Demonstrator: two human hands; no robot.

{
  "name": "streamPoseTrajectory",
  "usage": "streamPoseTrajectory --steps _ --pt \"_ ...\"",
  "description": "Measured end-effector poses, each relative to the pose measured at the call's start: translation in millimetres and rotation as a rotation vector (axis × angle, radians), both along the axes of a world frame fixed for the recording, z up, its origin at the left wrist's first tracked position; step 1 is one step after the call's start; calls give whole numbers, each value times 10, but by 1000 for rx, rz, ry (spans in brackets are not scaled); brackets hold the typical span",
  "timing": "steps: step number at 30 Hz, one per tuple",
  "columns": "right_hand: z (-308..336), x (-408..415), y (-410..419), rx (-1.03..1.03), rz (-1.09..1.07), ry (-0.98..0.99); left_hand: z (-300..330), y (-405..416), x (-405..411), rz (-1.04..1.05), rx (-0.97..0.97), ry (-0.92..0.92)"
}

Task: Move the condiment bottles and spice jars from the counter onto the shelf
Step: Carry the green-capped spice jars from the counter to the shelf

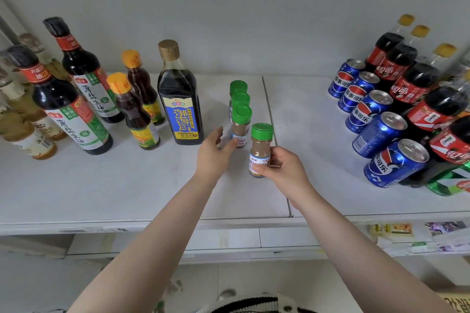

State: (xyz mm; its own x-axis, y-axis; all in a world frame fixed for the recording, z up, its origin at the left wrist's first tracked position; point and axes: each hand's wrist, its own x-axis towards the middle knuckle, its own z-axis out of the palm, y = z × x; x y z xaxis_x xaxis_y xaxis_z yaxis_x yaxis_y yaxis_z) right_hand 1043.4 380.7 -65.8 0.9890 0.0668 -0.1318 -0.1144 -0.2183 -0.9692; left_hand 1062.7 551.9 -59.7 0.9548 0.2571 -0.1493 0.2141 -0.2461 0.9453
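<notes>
My right hand [284, 170] grips a green-capped spice jar [260, 146] of brown powder, upright and low over the white shelf [127, 185]. Just left of it three matching green-capped jars [240, 119] stand in a row running away from me. My left hand [213, 154] is open, its fingertips touching the nearest jar of that row. Further left stand a dark vinegar bottle with a blue label [180, 101], two orange-capped oil bottles [134, 114] and two tall soy sauce bottles [68, 104].
Blue cola cans [381, 132] and red-labelled cola bottles [417, 89] crowd the right side of the shelf. Pale bottles [28, 132] line the far left edge. A seam [273, 129] splits the shelf boards beside the jars. Price tags [396, 230] hang on the front rail.
</notes>
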Motion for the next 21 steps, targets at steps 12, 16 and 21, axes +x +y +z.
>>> streamPoseTrajectory --steps 12,16,21 --pt "-174 234 388 -196 -60 -71 445 -22 -82 -131 -258 -44" --pt "-143 300 455 -206 -61 -106 451 -21 -56 -155 -279 -36" --pt "-125 353 495 -225 -42 -120 446 -8 -32 -150 -273 -8"
